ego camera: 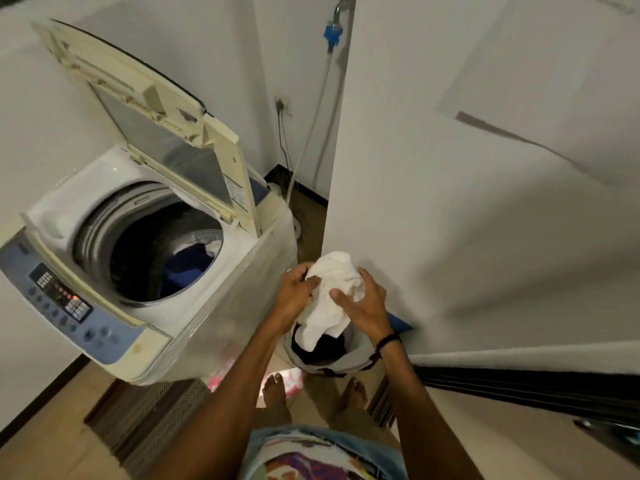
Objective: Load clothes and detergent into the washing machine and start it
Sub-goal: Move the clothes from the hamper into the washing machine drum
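A top-loading washing machine (221, 292) stands at the left with its lid (156, 123) raised. Dark blue and white clothes (192, 261) lie inside the drum. To the right of the machine, my left hand (294, 292) and my right hand (363, 301) both grip a white cloth (332, 292) held above a laundry basket (325, 362) on the floor. Dark clothing shows inside the basket. The lower end of the white cloth hangs down into the basket.
The control panel (60, 299) runs along the machine's front left edge. A white wall or door (485, 202) stands close on the right. A hose (318, 109) and cable run down the back corner. My bare feet (273, 393) stand on a striped mat.
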`<control>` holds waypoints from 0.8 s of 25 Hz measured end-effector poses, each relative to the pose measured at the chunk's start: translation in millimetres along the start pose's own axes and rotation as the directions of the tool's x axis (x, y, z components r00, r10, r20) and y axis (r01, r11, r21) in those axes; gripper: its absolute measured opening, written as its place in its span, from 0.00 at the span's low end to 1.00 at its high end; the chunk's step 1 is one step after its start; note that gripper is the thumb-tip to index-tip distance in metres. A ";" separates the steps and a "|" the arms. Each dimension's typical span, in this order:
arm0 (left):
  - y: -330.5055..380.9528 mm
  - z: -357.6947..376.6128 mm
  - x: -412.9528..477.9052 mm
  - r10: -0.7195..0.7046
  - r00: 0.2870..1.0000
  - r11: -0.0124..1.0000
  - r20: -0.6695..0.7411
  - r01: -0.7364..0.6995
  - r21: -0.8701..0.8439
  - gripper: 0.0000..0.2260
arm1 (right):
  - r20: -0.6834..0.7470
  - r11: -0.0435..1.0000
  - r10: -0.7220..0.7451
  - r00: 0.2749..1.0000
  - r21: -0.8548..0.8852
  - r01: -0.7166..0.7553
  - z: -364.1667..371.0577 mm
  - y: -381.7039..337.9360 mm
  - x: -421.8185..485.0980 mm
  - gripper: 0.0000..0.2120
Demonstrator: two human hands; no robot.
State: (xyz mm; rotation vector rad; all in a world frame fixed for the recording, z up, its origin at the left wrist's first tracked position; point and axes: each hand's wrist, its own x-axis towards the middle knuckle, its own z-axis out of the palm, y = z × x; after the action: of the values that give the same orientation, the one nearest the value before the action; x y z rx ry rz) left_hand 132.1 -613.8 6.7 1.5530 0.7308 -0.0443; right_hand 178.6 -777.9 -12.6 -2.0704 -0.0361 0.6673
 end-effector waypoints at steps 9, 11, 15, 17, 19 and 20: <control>127.9 -127.9 -47.3 0.327 0.943 0.901 -0.066 -0.290 0.324 0.09 | -0.146 0.953 -0.297 0.944 0.022 0.303 -9.9 -97.2 -13.2 0.06; 132.6 -173.5 -56.0 0.351 0.926 0.849 -0.137 -0.253 0.464 0.11 | -0.153 0.914 -0.399 0.904 0.005 0.405 -4.1 -126.1 -17.3 0.07; 145.5 -234.3 -76.8 0.439 0.866 0.864 -0.240 -0.334 0.377 0.12 | 0.072 0.872 -0.363 0.929 0.376 0.312 51.6 -194.9 -30.6 0.15; 153.2 -259.1 -80.2 0.423 0.884 0.887 -0.198 -0.359 0.292 0.15 | 0.252 0.775 -0.365 0.897 0.616 0.142 83.5 -231.6 -32.2 0.21; 155.8 -283.6 -78.5 0.423 0.897 0.870 -0.131 -0.362 0.335 0.22 | 0.312 0.679 -0.423 0.851 0.731 0.069 111.8 -272.9 -31.1 0.23; 156.2 -296.3 -76.9 0.432 0.893 0.858 -0.128 -0.363 0.364 0.26 | 0.316 0.655 -0.433 0.844 0.754 0.053 127.0 -294.7 -31.5 0.23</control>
State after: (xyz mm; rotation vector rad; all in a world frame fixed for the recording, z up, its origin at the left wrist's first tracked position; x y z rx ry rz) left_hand 27.3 -367.2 221.9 2.0339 0.5626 0.3247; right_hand 159.0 -520.7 181.1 -1.0600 -0.2944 0.8320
